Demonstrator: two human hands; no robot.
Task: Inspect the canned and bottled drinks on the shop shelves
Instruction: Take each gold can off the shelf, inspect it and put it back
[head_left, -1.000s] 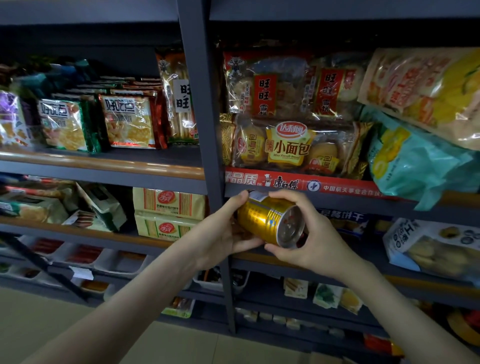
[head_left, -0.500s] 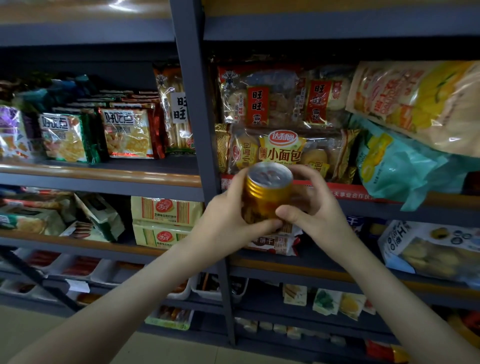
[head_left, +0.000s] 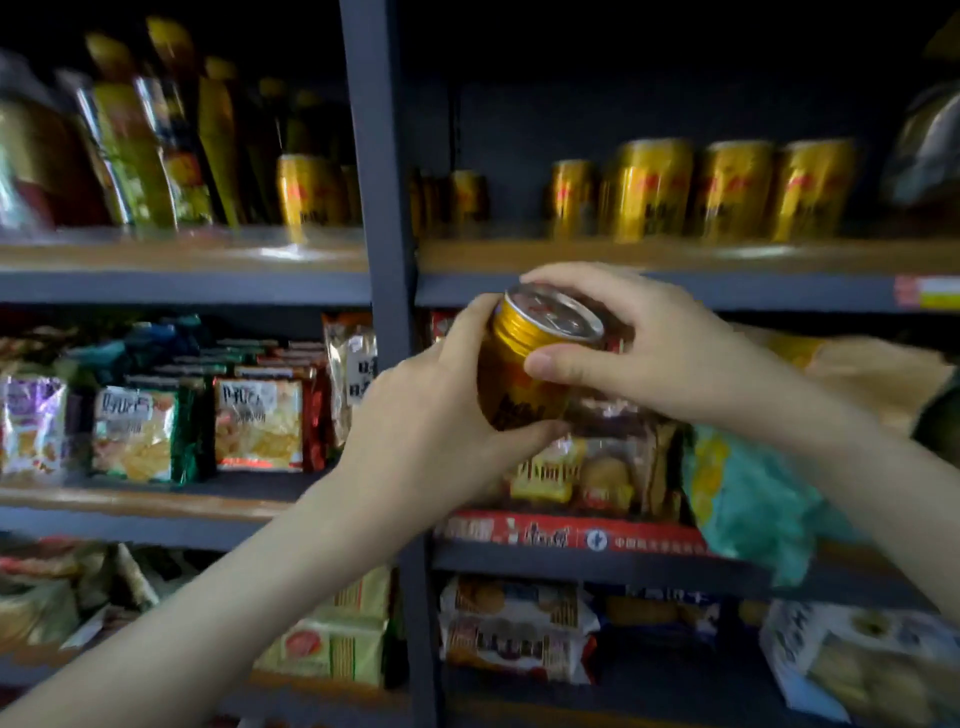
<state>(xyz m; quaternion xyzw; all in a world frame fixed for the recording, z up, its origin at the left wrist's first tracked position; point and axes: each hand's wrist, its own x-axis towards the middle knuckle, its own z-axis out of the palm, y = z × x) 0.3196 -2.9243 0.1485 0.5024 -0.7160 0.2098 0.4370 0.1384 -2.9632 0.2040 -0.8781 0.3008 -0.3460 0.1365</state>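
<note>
Can (head_left: 514, 374), gold, head view: just right of grey upright (head_left: 382, 156), near-upright, silver top tipped toward camera. Left hand (head_left: 431, 415) wraps its lower body, thumb underneath. Right hand (head_left: 665, 343) grips the top, thumb across front, fingers curled over rim.

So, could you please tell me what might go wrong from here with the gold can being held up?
1. The gold can is tilted and held only between the left hand and right hand. If the hold slips, it could fall against the snack packets below.
2. If it goes back on the upper shelf, the standing cans there sit close together, so a nudge might topple one.
</note>
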